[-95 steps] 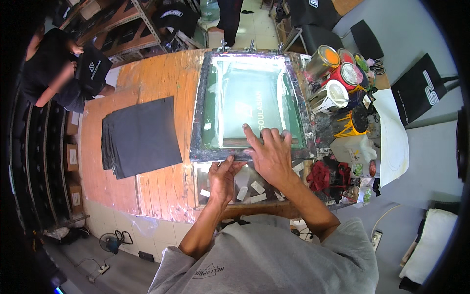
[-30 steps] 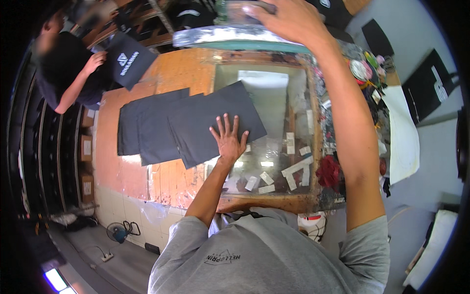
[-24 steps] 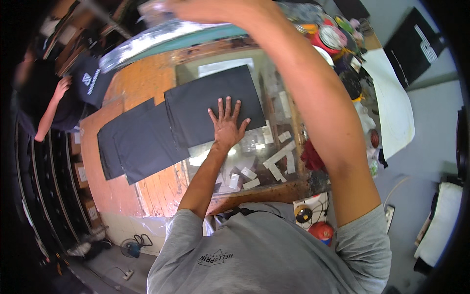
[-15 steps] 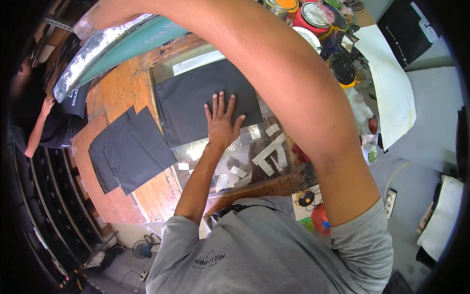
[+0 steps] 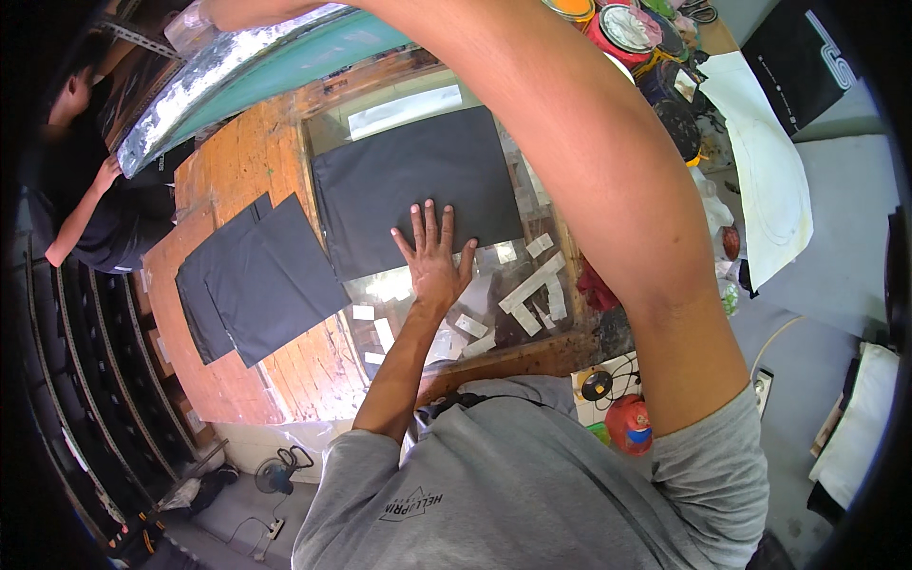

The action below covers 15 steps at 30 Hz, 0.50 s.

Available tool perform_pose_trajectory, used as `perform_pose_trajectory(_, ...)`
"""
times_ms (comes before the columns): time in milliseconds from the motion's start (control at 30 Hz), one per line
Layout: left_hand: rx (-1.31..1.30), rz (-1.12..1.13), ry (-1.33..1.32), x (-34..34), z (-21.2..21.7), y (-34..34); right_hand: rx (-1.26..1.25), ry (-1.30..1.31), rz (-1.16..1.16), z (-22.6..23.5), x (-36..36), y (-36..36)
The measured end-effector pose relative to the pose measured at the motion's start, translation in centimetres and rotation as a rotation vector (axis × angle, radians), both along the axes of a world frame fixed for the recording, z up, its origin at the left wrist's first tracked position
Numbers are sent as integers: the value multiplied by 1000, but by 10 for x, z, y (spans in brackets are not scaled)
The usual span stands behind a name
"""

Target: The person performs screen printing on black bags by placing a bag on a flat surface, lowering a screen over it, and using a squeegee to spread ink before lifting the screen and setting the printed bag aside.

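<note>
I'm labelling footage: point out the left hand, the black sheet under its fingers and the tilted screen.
Left hand [image 5: 435,270], head view: its back.
Black sheet [image 5: 401,177], head view: middle.
Tilted screen [image 5: 275,78], head view: green face.

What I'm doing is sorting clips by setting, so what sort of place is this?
Most likely a screen-printing workshop: a framed green screen stands tilted up over the worktable, a plain black sheet lies flat there, and colour-stained tins crowd its right side.
</note>
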<state>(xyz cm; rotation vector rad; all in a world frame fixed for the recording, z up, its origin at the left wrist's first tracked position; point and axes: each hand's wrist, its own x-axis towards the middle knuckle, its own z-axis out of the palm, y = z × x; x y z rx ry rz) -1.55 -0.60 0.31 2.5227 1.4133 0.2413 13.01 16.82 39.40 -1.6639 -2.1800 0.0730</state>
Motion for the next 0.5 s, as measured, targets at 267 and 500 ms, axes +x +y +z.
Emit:
perform_pose_trajectory(267,32,-22,-23,-1,1,1,10,52,25,-6,-3,10)
perform_pose_trajectory(500,-174,142,-865,-34,95,-7,242,-74,-79,-75,-28,-58)
